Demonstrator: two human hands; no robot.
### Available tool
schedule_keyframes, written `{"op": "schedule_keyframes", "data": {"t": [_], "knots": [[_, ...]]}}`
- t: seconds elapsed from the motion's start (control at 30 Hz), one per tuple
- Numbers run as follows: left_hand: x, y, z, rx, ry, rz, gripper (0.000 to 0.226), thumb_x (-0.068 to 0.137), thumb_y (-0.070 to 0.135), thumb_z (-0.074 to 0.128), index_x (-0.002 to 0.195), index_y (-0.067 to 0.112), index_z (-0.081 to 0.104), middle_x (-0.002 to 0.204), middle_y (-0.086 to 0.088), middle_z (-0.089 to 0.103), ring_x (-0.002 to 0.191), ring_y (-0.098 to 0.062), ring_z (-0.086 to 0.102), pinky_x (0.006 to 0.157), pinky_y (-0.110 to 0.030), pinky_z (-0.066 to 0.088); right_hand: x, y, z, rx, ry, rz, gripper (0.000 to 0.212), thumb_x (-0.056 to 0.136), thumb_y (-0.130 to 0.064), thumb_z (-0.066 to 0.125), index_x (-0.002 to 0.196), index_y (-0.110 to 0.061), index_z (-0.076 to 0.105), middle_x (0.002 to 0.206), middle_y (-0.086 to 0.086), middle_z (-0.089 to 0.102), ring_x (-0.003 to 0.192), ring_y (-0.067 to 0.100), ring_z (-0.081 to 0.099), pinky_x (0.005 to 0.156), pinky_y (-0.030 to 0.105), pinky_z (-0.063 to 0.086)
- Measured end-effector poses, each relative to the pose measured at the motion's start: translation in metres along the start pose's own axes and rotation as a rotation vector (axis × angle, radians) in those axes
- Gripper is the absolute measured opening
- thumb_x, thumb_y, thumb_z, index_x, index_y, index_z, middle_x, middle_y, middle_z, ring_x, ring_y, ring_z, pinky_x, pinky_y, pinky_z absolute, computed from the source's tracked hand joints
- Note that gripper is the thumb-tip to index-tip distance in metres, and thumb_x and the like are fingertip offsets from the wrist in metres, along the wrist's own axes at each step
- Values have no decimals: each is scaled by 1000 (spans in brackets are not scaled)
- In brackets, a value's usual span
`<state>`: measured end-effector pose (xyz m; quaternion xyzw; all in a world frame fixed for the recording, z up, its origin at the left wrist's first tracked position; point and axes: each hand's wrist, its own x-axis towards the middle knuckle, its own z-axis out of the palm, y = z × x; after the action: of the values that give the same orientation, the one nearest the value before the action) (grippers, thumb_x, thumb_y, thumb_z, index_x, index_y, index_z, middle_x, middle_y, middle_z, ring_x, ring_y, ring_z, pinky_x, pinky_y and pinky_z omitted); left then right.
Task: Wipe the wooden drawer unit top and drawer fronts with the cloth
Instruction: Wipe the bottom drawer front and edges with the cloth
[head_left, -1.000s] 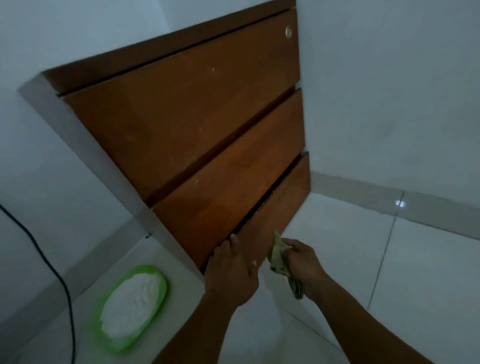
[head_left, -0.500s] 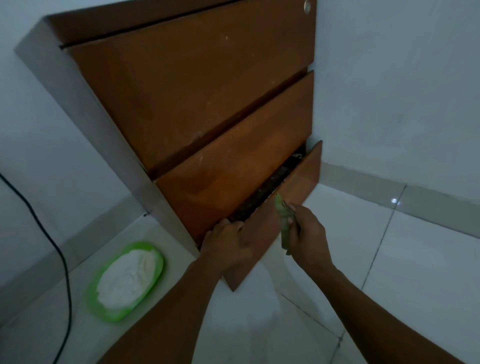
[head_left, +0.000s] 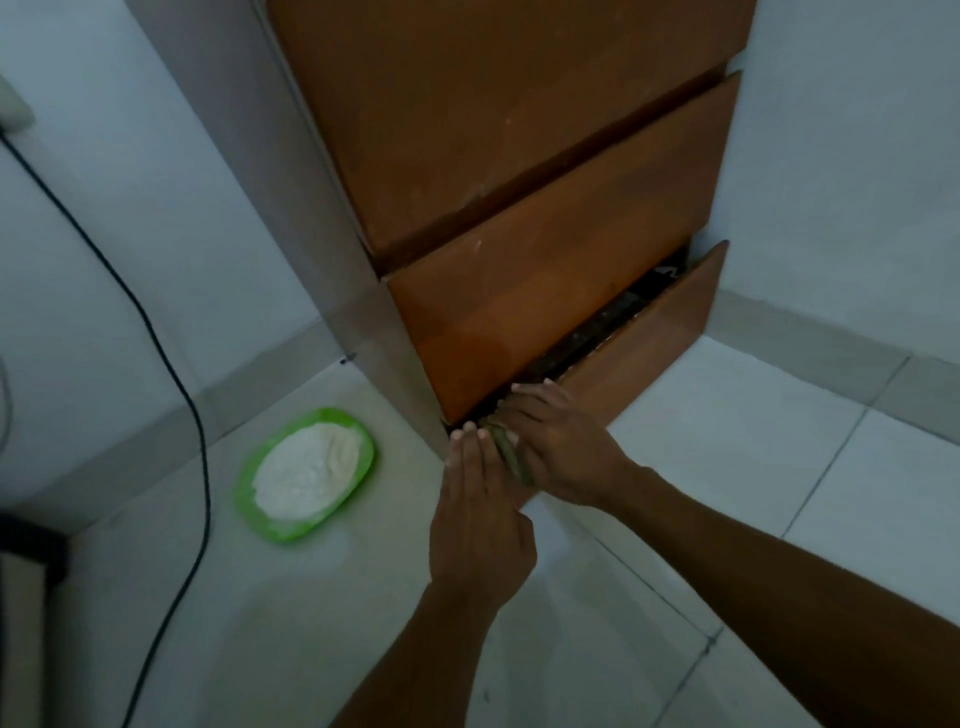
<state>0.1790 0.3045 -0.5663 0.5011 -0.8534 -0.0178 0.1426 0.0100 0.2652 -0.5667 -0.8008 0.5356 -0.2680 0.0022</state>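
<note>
Pale floor tiles (head_left: 727, 467) and plain white walls (head_left: 841, 171) fill my view, with the wooden drawer unit (head_left: 509, 156) standing in the corner at 12 o'clock. I see three drawer fronts stacked vertically; the bottom drawer (head_left: 654, 343) stands pulled out at an angle, a dark gap showing along its top edge beneath the middle drawer front (head_left: 545, 291). My left hand (head_left: 480, 514) lies flat, fingers extended and together, fingertips at the near corner of the bottom drawer's edge; it grips nothing. My right hand (head_left: 558, 447) sits just beside it at 1 o'clock, fingers curled over the drawer's top edge and closed around the cloth (head_left: 511, 457), a crumpled olive-green strip showing between the two hands. The cloth touches the drawer's near corner. At 9 o'clock from the hands, a green plate (head_left: 358, 470) rests on the floor, carrying a heap of white powder (head_left: 306, 475). A black cable (head_left: 171, 364) runs down the left wall and across the floor, well apart from the unit.
</note>
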Motion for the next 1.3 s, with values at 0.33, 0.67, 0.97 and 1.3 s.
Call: {"op": "schedule_keyframes", "data": {"t": [0.33, 0.67, 0.97, 1.3], "knots": [[39, 17, -5, 235, -188, 231, 97, 85, 33, 51, 150, 1, -13, 159, -17, -23, 145, -30, -26, 121, -45, -1, 6, 117, -48, -137, 141, 97, 25, 96, -14, 51, 109, -12, 72, 106, 11, 70, 100, 32, 61, 90, 44, 47], [112, 22, 6, 365, -171, 457, 94, 89, 39, 52, 151, -1, -6, 161, -23, -4, 149, -34, -6, 122, -42, 3, -5, 115, -29, -33, 155, 47, 33, 98, -16, 46, 120, -3, 67, 126, 17, 65, 129, 33, 53, 114, 48, 35], [161, 44, 22, 373, -166, 553, 88, 89, 35, 39, 150, 0, -14, 160, -22, -15, 148, -33, -17, 122, -44, 4, 7, 223, -48, -137, 211, 133, 37, 105, -32, 37, 121, -18, 68, 132, 7, 61, 139, 27, 42, 113, 52, 31], [158, 50, 21, 368, -217, 502, 99, 84, 41, 44, 149, 3, -20, 159, -16, -23, 147, -27, -22, 121, -43, 11, 18, 252, -74, -89, 726, 393, 20, 100, -8, 53, 103, -10, 72, 102, 16, 70, 95, 27, 57, 87, 34, 44]]}}
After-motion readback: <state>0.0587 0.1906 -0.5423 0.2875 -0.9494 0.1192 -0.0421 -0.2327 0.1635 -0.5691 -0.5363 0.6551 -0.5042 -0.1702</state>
